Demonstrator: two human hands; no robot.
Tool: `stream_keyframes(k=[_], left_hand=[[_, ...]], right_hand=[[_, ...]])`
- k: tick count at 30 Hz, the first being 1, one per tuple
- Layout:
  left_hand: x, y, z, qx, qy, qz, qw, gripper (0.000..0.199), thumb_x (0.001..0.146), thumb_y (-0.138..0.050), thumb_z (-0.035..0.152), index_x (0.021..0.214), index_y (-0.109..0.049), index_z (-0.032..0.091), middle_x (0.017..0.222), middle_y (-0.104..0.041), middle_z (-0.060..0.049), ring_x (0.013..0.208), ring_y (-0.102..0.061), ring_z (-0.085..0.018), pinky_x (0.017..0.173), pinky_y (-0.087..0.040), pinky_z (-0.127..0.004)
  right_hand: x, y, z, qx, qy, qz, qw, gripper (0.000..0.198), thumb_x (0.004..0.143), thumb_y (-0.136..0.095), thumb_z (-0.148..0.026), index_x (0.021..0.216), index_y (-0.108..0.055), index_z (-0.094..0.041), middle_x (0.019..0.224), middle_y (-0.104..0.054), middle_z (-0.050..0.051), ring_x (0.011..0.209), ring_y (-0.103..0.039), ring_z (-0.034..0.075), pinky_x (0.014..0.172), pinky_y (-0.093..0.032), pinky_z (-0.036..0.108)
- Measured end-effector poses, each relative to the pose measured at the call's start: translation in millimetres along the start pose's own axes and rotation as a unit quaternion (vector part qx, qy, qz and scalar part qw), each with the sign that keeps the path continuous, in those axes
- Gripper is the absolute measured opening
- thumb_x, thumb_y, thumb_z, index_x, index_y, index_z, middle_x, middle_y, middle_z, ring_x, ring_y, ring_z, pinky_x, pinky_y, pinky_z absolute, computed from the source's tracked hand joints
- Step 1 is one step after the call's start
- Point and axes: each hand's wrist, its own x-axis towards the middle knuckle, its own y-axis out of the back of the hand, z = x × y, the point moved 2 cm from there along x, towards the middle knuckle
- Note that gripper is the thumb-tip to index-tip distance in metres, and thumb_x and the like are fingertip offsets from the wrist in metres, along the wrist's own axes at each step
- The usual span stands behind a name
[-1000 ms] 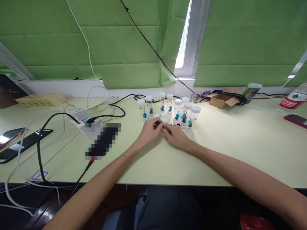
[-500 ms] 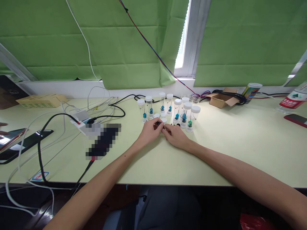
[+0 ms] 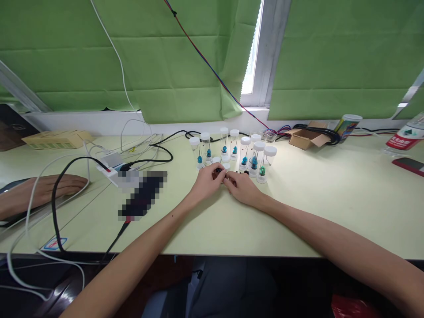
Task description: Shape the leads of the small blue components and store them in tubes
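Note:
My left hand (image 3: 208, 180) and my right hand (image 3: 241, 187) meet at the fingertips over the table. Both are closed in a pinch around a small dark piece (image 3: 219, 170), mostly hidden by the fingers; its kind I cannot make out. Just beyond my fingers are white lids (image 3: 226, 166). Behind and around them stand several clear tubes with white caps, such as one tube (image 3: 195, 150) at the left and another tube (image 3: 270, 159) at the right, which holds a green part. Most others hold blue parts on thin rods. Small black bits (image 3: 246, 172) lie beside my right hand.
At the left, another person's hand (image 3: 53, 190) rests over a dark device, near looped cables and a white power strip (image 3: 114, 174). A pixelated dark object (image 3: 142, 196) lies left of my forearm. An open cardboard box (image 3: 306, 139), a canister (image 3: 347, 127) and a bottle (image 3: 406, 134) stand at the back right.
The other person's hand at the left has reached farther in and now lies flat over the dark device; the phone seen there earlier is out of sight. My hands have barely moved.

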Motion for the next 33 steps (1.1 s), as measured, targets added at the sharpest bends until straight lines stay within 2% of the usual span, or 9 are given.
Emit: stream_keyframes(k=[33], left_hand=[[0.2, 0.6, 1.4, 0.005, -0.003, 0.000, 1.000, 0.023, 0.090, -0.052, 0.039, 0.083, -0.063, 0.020, 0.073, -0.066, -0.001, 0.063, -0.055, -0.015, 0.062, -0.044, -0.028]], right_hand=[[-0.3, 0.5, -1.3, 0.004, 0.003, -0.001, 1.000, 0.024, 0.097, -0.048, -0.023, 0.073, -0.049, -0.021, 0.058, -0.055, -0.004, 0.055, -0.048, 0.013, 0.061, -0.033, 0.026]])
